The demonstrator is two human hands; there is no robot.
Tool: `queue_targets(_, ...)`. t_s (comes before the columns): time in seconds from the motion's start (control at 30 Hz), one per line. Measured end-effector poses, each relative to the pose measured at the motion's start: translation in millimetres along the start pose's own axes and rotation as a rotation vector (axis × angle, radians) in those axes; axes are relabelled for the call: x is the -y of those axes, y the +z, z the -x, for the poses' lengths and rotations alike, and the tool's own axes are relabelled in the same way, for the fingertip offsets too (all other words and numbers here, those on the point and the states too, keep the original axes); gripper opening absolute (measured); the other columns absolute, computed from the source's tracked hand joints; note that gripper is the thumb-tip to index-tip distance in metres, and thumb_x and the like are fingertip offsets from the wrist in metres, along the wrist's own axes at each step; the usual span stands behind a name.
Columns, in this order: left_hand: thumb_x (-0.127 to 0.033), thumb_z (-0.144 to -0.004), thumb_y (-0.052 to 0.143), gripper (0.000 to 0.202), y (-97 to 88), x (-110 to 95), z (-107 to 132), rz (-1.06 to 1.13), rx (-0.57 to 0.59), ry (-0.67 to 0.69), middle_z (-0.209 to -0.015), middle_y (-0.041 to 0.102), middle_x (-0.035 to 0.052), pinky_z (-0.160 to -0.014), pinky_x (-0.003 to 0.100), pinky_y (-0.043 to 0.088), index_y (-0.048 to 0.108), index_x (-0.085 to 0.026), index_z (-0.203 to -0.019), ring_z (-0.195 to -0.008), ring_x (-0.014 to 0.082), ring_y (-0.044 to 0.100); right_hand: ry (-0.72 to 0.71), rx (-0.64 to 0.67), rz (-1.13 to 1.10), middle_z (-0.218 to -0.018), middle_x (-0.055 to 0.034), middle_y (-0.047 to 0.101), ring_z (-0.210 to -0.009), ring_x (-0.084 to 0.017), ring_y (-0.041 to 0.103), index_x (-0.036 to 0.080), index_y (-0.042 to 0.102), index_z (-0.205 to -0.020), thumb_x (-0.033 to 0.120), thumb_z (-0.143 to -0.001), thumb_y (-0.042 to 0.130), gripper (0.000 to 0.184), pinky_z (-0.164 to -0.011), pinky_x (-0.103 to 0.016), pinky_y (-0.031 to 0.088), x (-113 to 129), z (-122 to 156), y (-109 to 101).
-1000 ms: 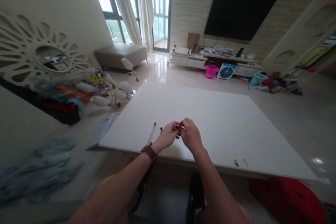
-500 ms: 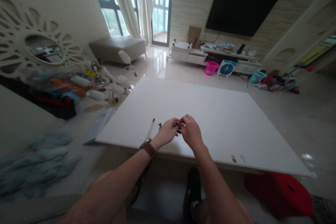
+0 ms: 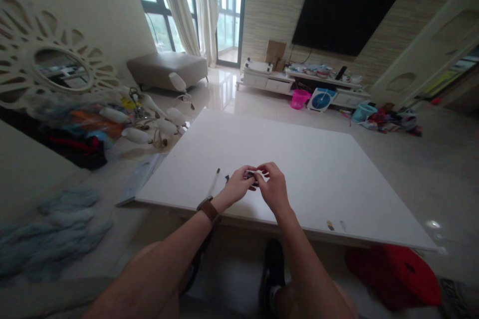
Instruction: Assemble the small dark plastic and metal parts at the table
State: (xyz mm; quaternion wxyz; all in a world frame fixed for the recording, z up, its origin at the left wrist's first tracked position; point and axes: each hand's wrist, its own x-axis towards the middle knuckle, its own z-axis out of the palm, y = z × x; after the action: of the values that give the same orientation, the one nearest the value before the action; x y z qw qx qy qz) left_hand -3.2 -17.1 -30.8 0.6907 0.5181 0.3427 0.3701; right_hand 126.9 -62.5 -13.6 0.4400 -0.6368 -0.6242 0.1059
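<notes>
Above the near part of a white table (image 3: 299, 164), my left hand (image 3: 239, 183) is closed around a small dark object with silvery parts (image 3: 251, 176), too small to name. My right hand (image 3: 272, 183) meets it from the right, its thumb and fingers at the object's edge; the fingers partly cover it. A pen-like stick with a dark tip (image 3: 214, 182) lies on the table left of my left hand. Close to that hand's knuckles is a tiny black piece (image 3: 227, 178). Two small flat items, one brownish (image 3: 330, 225) and one clear (image 3: 343, 225), lie near the table's front edge.
A red stool-like object (image 3: 396, 274) stands under the table's right front. Lamp parts with white shades (image 3: 164, 127) crowd the left side, near a greyish cloth heap (image 3: 56, 224). Across the floor are a pink basket (image 3: 300, 99) and a blue-and-white fan (image 3: 321, 99).
Both hands stay together around the small object. My right fingers have lifted and spread a little from its top. The view has shifted slightly.
</notes>
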Motion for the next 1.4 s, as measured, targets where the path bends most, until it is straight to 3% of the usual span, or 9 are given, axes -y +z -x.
queue_targets(0.13,-0.028,-0.083,0.066,0.02,2.2,-7.1,0.2,0.152,-0.033,-0.061,-0.084,0.069,0.0076,-0.061,0.026,0.055,0.064,-0.015,-0.098,-0.075,0.0172,0.068,0.096,-0.097,-0.105,-0.091,-0.0056,0.066,-0.082,-0.02,0.062,0.02,0.063,-0.09,0.025,-0.086,0.058,0.009,-0.07,-0.032,0.051,3.4,-3.2,-3.5)
queue_targets(0.4,-0.03,-0.08,0.07,0.021,0.2,-10.4,-4.2,0.286,-0.062,-0.078,-0.081,0.068,0.0057,-0.059,0.024,0.053,0.064,-0.014,-0.093,-0.071,0.0151,0.067,0.128,-0.055,-0.139,-0.092,-0.0068,0.071,-0.087,-0.021,0.065,0.019,0.069,-0.09,0.029,-0.088,0.057,0.016,-0.074,-0.033,0.051,3.7,-5.9,0.0)
queue_targets(0.7,-0.034,-0.077,0.076,0.027,-1.3,-7.0,-0.5,0.286,-0.079,-0.06,-0.083,0.069,0.0059,-0.058,0.024,0.053,0.066,-0.014,-0.092,-0.073,0.016,0.068,0.127,-0.092,-0.121,-0.085,-0.0048,0.074,-0.081,-0.02,0.067,0.02,0.073,-0.087,0.028,-0.085,0.061,0.014,-0.074,-0.033,0.049,7.9,-0.8,1.8)
queue_targets(1.17,-0.036,-0.079,0.074,0.029,-0.9,-7.4,-3.6,0.244,-0.012,-0.037,-0.083,0.07,0.0071,-0.06,0.026,0.055,0.065,-0.013,-0.094,-0.071,0.0168,0.07,0.282,-0.104,-0.257,-0.074,-0.0043,0.075,-0.071,-0.021,0.069,0.019,0.076,-0.077,0.035,-0.079,0.07,0.017,-0.065,-0.031,0.051,3.9,-8.5,-0.2)
queue_targets(1.4,-0.034,-0.08,0.072,0.026,-0.5,-5.7,0.3,0.24,-0.008,-0.024,-0.081,0.069,0.0065,-0.06,0.025,0.055,0.065,-0.013,-0.093,-0.071,0.0163,0.069,0.243,-0.119,-0.241,-0.074,-0.0047,0.074,-0.069,-0.02,0.067,0.019,0.075,-0.076,0.033,-0.079,0.069,0.016,-0.065,-0.031,0.052,4.2,-3.3,2.1)
